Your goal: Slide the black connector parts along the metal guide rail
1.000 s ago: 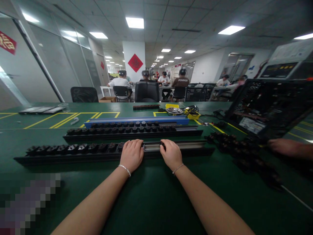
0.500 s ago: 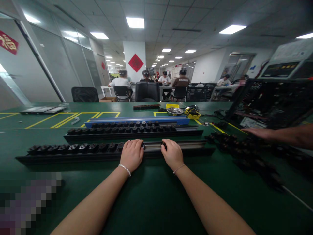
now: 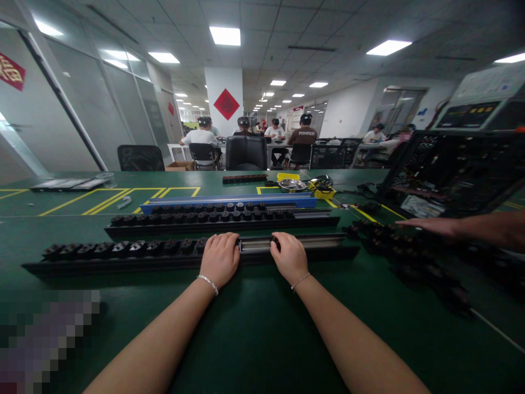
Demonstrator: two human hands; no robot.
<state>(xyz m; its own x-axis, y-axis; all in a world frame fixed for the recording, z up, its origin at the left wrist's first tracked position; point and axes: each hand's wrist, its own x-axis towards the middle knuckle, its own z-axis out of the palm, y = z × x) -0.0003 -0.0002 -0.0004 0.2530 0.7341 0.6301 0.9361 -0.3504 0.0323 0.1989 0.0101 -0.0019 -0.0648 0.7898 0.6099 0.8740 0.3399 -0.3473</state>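
Note:
A long black rail [image 3: 98,265] lies across the table in front of me. A row of black socket-like modules [image 3: 153,247] fills its left part, and a bare silvery channel [image 3: 255,245] shows between my hands. My left hand [image 3: 219,258] is closed over the rail at the right end of the row, its fingers curled over the far side. To the right, my right hand [image 3: 290,257] is closed at the channel, with a small black module [image 3: 276,241] partly showing at the thumb and fingers. Most of that module is hidden.
Behind lie a second loaded black rail [image 3: 315,222] and a blue rail [image 3: 299,202]. A pile of black modules [image 3: 381,241] spreads at right, under another person's hand [image 3: 435,225]. Farther back are a metal bowl [image 3: 292,185] and a black open-fronted case [image 3: 451,169].
My hands keep their places on the rail. The other person's hand at right has shifted slightly left over the pile, and the whole view has shifted a little.

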